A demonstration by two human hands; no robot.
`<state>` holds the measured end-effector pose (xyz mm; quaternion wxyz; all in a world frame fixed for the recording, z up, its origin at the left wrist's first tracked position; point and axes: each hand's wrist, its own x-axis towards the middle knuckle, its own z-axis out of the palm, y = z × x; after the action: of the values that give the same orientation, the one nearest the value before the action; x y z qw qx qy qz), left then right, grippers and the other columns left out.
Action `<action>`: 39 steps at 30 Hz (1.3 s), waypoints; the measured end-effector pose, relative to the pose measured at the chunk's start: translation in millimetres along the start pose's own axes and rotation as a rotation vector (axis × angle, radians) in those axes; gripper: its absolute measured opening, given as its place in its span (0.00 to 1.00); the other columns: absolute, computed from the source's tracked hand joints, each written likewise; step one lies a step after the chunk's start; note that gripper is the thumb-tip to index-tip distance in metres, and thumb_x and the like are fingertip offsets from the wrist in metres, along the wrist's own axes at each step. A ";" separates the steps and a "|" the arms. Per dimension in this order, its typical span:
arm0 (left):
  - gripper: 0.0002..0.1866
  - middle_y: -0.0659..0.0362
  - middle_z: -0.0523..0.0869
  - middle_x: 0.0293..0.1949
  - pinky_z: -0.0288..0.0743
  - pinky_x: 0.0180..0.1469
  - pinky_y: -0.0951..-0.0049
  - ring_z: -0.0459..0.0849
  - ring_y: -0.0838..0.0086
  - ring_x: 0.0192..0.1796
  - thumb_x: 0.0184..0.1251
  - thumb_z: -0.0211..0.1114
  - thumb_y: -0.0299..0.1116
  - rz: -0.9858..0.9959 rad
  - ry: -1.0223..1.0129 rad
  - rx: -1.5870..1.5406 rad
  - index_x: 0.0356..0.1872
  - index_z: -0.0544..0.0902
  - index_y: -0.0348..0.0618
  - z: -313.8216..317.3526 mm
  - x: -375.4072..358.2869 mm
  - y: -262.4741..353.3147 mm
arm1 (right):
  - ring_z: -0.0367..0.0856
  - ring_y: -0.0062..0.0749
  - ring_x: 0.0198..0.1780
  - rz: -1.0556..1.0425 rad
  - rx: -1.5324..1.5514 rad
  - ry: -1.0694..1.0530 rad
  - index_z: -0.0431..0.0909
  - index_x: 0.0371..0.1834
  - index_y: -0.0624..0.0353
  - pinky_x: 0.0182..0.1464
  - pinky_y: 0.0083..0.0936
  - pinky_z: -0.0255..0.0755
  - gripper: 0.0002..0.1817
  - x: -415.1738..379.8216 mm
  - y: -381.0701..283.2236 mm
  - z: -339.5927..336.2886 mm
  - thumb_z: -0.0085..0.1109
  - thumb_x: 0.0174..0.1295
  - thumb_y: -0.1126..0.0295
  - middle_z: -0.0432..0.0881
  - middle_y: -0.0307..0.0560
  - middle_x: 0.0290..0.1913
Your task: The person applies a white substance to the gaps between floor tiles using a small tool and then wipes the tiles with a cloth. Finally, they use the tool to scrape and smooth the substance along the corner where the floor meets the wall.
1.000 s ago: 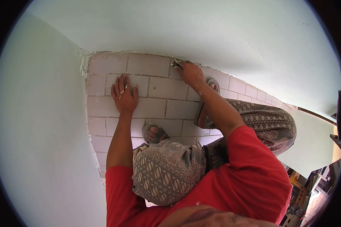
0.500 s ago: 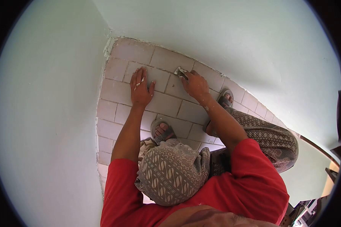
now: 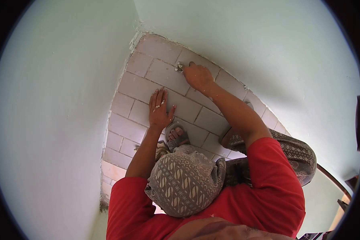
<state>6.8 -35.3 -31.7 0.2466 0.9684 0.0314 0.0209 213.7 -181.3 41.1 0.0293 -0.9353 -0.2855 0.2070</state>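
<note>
Flat on the tiled floor [image 3: 128, 125] lies my left hand [image 3: 161, 110], fingers stretched out, with whitish paste stuck on them. My right hand [image 3: 198, 76] is closed on a small flat scraper [image 3: 179, 67] smeared with white paste. The scraper's edge is at the tiles near a joint, farther from me than my left hand. My fingers hide most of the tool.
Pale green walls [image 3: 276, 52] meet at a corner beyond the tiles, with rough white filler [image 3: 136, 40] along the left edge. My sandalled foot [image 3: 177, 134] is just behind my left hand. A crumpled beige cloth [image 3: 161, 150] lies beside that foot.
The view has shifted. My right hand has moved the scraper farther away and left along the tiles. My left hand is now closer to my sandalled foot, still flat.
</note>
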 end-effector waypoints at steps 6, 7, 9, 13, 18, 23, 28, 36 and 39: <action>0.38 0.52 0.64 0.81 0.48 0.84 0.48 0.57 0.55 0.83 0.76 0.58 0.52 0.022 -0.061 0.119 0.81 0.64 0.43 -3.6 0.1 -6.6 | 0.88 0.59 0.52 -0.033 0.086 -0.023 0.84 0.56 0.51 0.55 0.52 0.82 0.15 -33.6 26.9 8.9 0.53 0.75 0.60 0.84 0.60 0.52; 0.38 0.54 0.63 0.82 0.47 0.84 0.48 0.57 0.57 0.84 0.77 0.57 0.53 0.023 -0.077 0.162 0.81 0.64 0.45 -5.2 -3.6 -4.2 | 0.88 0.59 0.52 -0.028 0.089 -0.071 0.83 0.58 0.51 0.55 0.52 0.82 0.16 -50.5 22.4 19.0 0.54 0.75 0.59 0.84 0.60 0.52; 0.37 0.54 0.61 0.82 0.45 0.84 0.47 0.56 0.57 0.84 0.78 0.56 0.54 -0.011 -0.098 0.197 0.82 0.63 0.48 -6.5 1.3 5.7 | 0.88 0.59 0.52 -0.010 0.093 -0.070 0.83 0.58 0.51 0.55 0.52 0.82 0.16 -53.6 17.7 25.4 0.54 0.76 0.58 0.84 0.61 0.52; 0.37 0.56 0.59 0.83 0.39 0.85 0.47 0.52 0.60 0.86 0.79 0.53 0.56 -0.048 -0.158 0.221 0.83 0.62 0.54 0.2 6.2 8.1 | 0.88 0.59 0.52 0.030 0.115 -0.053 0.81 0.57 0.54 0.54 0.52 0.83 0.16 -26.1 20.9 22.5 0.53 0.76 0.59 0.82 0.61 0.54; 0.36 0.54 0.57 0.84 0.39 0.85 0.45 0.50 0.60 0.86 0.79 0.53 0.56 -0.001 -0.169 0.212 0.83 0.62 0.54 2.1 0.7 0.1 | 0.88 0.58 0.51 0.027 0.094 -0.085 0.82 0.55 0.56 0.54 0.52 0.83 0.15 -56.7 31.4 18.8 0.54 0.75 0.60 0.83 0.60 0.53; 0.36 0.52 0.57 0.84 0.39 0.84 0.43 0.51 0.60 0.86 0.80 0.53 0.55 -0.016 -0.190 0.222 0.83 0.63 0.54 0.1 8.9 6.9 | 0.88 0.58 0.51 -0.022 0.056 -0.120 0.83 0.54 0.56 0.55 0.52 0.82 0.14 -43.9 32.4 8.8 0.54 0.75 0.61 0.82 0.58 0.54; 0.36 0.52 0.57 0.83 0.38 0.85 0.43 0.51 0.60 0.86 0.80 0.53 0.56 -0.001 -0.176 0.206 0.83 0.63 0.54 2.4 6.9 11.4 | 0.86 0.57 0.55 -0.014 0.083 -0.160 0.84 0.55 0.54 0.59 0.51 0.80 0.15 -57.4 38.6 12.0 0.54 0.75 0.60 0.82 0.58 0.55; 0.36 0.54 0.57 0.84 0.38 0.85 0.43 0.51 0.61 0.86 0.80 0.53 0.55 0.034 -0.201 0.202 0.83 0.62 0.54 3.2 4.9 3.9 | 0.86 0.58 0.55 0.000 0.157 -0.164 0.82 0.59 0.51 0.60 0.50 0.80 0.16 -46.9 34.1 16.8 0.56 0.76 0.58 0.84 0.57 0.55; 0.36 0.54 0.57 0.84 0.37 0.85 0.43 0.52 0.61 0.86 0.79 0.53 0.55 0.038 -0.187 0.186 0.83 0.62 0.53 4.2 5.9 8.6 | 0.86 0.58 0.55 0.005 0.179 -0.155 0.82 0.60 0.51 0.60 0.51 0.80 0.17 -40.5 34.8 17.0 0.57 0.75 0.58 0.84 0.57 0.55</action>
<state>13.3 -44.4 -31.1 0.1571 0.9852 -0.0081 -0.0676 194.6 -233.6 34.6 0.0899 -0.9108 -0.2652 0.3033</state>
